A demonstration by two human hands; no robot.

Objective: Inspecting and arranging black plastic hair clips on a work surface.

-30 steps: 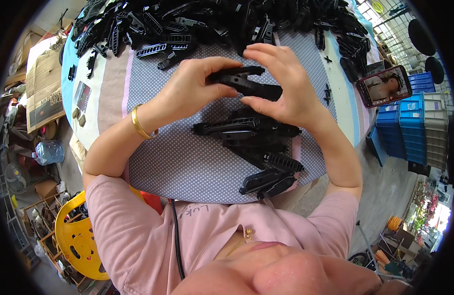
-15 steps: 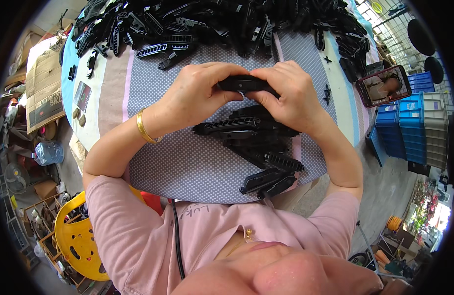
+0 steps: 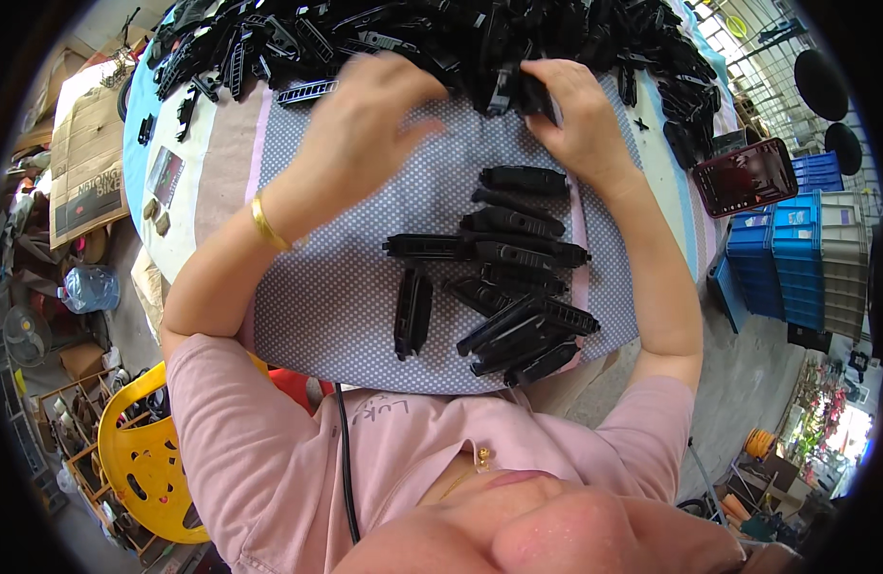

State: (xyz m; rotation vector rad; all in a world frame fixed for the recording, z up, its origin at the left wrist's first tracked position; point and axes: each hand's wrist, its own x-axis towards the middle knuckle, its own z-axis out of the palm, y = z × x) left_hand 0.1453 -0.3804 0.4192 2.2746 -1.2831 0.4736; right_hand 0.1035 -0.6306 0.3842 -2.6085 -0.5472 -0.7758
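Note:
My left hand (image 3: 369,143), smeared by motion, is over the far left-middle of the table with thumb and fingers apart; nothing shows between them. At the near edge of a big heap of black plastic parts (image 3: 403,43), my right hand (image 3: 585,124) has its thumb and fingers around a black plastic part (image 3: 540,100), partly hidden by the hand. Between my forearms lies a loose group of long, ribbed black parts (image 3: 513,253), some overlapping. One long part (image 3: 414,314) lies apart at the group's left, pointing toward me.
A dotted grey and striped cloth (image 3: 317,316) covers the table. On the right edge stands a phone (image 3: 745,178), with blue and grey crates (image 3: 795,253) beyond. A small card (image 3: 164,177) and stones (image 3: 157,218) lie at left. A yellow chair (image 3: 140,459) stands near left.
My hands have parted from the black part they held together. Both moved away from me, the right to the heap's edge. A long part now lies at the left of the loose group.

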